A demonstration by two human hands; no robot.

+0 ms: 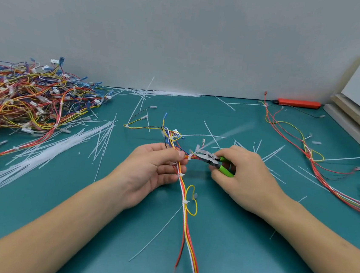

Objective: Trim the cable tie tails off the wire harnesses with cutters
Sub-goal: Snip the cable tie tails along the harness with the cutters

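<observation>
My left hand [153, 171] pinches a wire harness [188, 221] of red, yellow, white and orange wires at the middle of the teal mat. White cable ties bind it at several spots. My right hand [243, 176] grips green-handled cutters [213, 160]. The cutter jaws point left and sit at a cable tie [191, 156] just right of my left thumb. A blurred white cable tie tail [230, 134] slants up and to the right above the cutters. The harness runs down toward the near edge.
A big heap of harnesses [25, 95] fills the left side. Cut white tie tails [58, 145] litter the mat. Another harness [310, 154] lies at right. A red tool [298, 103] rests at the back wall, and boards [358, 119] lean at far right.
</observation>
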